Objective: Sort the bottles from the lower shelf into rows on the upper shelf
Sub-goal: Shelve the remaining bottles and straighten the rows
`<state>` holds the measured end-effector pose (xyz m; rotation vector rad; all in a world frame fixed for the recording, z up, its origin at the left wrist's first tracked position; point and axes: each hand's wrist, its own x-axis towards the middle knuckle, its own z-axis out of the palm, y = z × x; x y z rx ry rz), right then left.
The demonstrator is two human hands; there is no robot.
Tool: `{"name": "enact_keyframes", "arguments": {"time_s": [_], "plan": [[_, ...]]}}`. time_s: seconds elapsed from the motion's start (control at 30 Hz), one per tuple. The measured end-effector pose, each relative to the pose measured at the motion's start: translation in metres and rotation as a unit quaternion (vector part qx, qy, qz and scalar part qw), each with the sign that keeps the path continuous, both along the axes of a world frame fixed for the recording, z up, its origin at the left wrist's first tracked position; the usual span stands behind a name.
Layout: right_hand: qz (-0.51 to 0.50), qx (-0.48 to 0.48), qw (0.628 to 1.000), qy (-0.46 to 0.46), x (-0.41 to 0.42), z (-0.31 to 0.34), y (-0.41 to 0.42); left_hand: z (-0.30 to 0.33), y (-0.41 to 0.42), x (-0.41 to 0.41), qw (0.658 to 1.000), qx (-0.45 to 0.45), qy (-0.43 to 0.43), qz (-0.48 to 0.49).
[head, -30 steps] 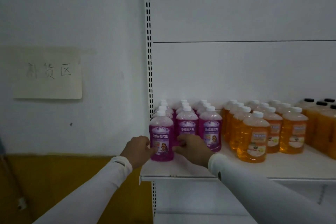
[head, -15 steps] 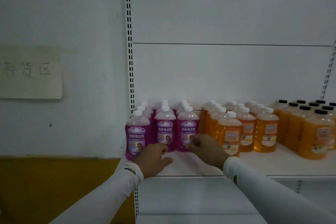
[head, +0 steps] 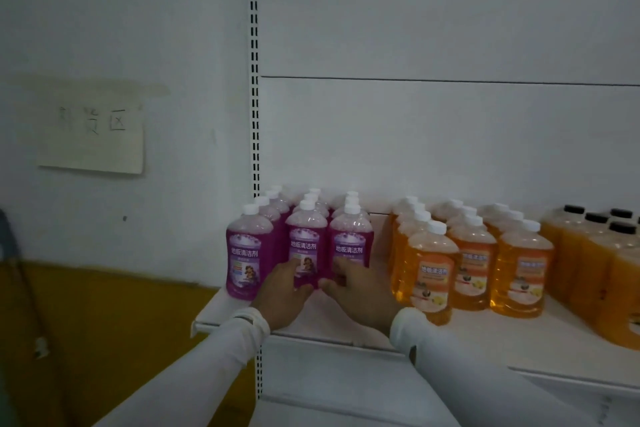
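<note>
Both hands, left (head: pixel 280 291) and right (head: pixel 360 291), clasped the middle purple bottle (head: pixel 304 246) labelled 地板清洁剂; orange bottles (head: pixel 433 270) bore the same words.

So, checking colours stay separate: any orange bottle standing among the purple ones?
No, the purple bottles form their own block, a gap apart from the orange bottles.

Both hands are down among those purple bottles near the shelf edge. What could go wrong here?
The left hand and right hand are on the front middle purple bottle. A firm nudge might tip it into the packed bottles behind.

The front left purple bottle stands near the shelf's front corner; a bump from the left wrist could perhaps send it off.

The right sleeve passes close to the nearest orange bottle and may brush it.
</note>
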<state>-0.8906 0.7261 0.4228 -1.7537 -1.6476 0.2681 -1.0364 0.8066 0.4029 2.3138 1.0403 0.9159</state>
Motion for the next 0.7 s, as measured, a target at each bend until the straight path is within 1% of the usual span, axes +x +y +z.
{"name": "enact_keyframes", "arguments": {"time_s": [0.07,0.13,0.23,0.3,0.4,0.5,0.63,0.7], "plan": [[0.007,0.001,1.000,0.012,-0.006,0.000,0.012,0.003,0.003,-0.001,1.000,0.001,-0.002,-0.014],[0.004,-0.009,0.999,0.053,-0.005,-0.002,0.025,0.009,0.007,-0.001,1.000,0.003,-0.007,-0.025],[-0.008,-0.014,0.995,0.098,-0.006,-0.004,0.038,0.012,0.016,0.000,1.000,-0.004,-0.004,-0.017],[-0.022,0.003,0.994,0.103,-0.013,-0.002,0.043,0.010,0.025,0.000,1.000,-0.010,0.007,-0.005],[-0.040,0.011,0.997,0.065,-0.015,-0.005,0.049,-0.004,0.042,0.004,1.000,-0.011,0.020,-0.005],[-0.055,0.011,0.998,0.042,-0.015,-0.003,0.051,-0.002,0.042,0.002,1.000,-0.008,0.028,-0.012],[-0.087,-0.009,0.995,-0.049,-0.013,0.014,0.052,0.019,0.036,-0.003,0.998,0.017,0.052,-0.039],[-0.095,0.018,0.992,-0.085,-0.009,0.033,0.048,0.041,0.029,-0.009,0.996,0.060,0.046,-0.053]]}}
